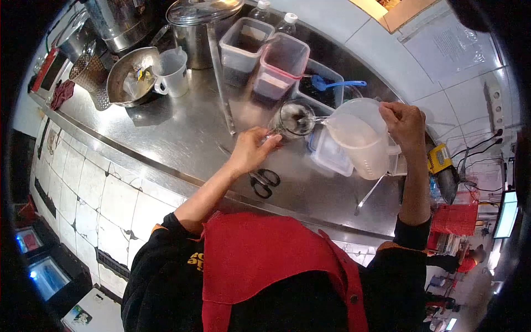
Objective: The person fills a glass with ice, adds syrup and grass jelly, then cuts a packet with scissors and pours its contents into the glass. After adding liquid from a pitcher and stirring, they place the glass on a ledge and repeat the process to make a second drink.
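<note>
My left hand (255,148) is closed at the near side of a glass mug (293,120), apparently on its handle. Dark contents show inside the mug. My right hand (405,126) grips a translucent plastic jug (359,141), tilted left over the mug. A clear stream of liquid runs from its spout into the mug. Below the jug lies a clear lidded plastic box (331,152). Black-handled scissors (264,182) rest on the steel counter near my left wrist. A thin metal utensil (369,195) lies under my right forearm.
Plastic tubs (282,63) stand behind the mug, one tub (323,99) with a blue spoon (337,83) across it. Leftward on the steel counter (182,124) are another jug (172,74), a metal pan (119,83) and a lidded pot (191,39). A person (467,260) stands far right.
</note>
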A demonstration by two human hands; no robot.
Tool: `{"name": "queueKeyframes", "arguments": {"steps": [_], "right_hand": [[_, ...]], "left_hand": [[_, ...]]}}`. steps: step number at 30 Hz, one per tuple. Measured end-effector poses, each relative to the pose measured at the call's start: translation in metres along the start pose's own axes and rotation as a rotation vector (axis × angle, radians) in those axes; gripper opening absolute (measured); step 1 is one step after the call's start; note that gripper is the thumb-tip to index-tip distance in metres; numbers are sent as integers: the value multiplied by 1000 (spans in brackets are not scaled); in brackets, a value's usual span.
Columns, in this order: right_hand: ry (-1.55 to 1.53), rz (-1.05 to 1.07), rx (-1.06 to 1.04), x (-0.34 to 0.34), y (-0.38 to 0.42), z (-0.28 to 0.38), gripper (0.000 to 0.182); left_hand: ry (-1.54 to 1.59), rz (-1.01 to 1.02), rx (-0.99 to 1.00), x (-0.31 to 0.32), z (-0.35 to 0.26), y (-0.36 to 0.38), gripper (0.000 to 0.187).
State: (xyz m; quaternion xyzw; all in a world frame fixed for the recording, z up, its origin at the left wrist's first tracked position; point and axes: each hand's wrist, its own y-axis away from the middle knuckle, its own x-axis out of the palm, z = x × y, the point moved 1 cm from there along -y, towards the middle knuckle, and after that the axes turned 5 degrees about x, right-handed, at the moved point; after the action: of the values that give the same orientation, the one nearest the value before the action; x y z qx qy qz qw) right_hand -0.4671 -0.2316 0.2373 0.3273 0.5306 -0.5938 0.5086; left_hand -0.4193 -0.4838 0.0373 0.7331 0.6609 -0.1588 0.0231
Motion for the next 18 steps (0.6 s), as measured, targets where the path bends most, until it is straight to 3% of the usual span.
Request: {"name": "queueKeyframes", "arguments": {"steps": [10,13,18], "right_hand": [[-61,34,73,0,1,-6,20],[-38,-50,-37,2,1,-11,20],[-151,94,169,-5,6,-6,23]], "left_hand": [[5,14,-47,-1,-3,0,27],[-10,22,-21,-1,-1,-1,27],[13,7,-33,1,6,0,29]]}}
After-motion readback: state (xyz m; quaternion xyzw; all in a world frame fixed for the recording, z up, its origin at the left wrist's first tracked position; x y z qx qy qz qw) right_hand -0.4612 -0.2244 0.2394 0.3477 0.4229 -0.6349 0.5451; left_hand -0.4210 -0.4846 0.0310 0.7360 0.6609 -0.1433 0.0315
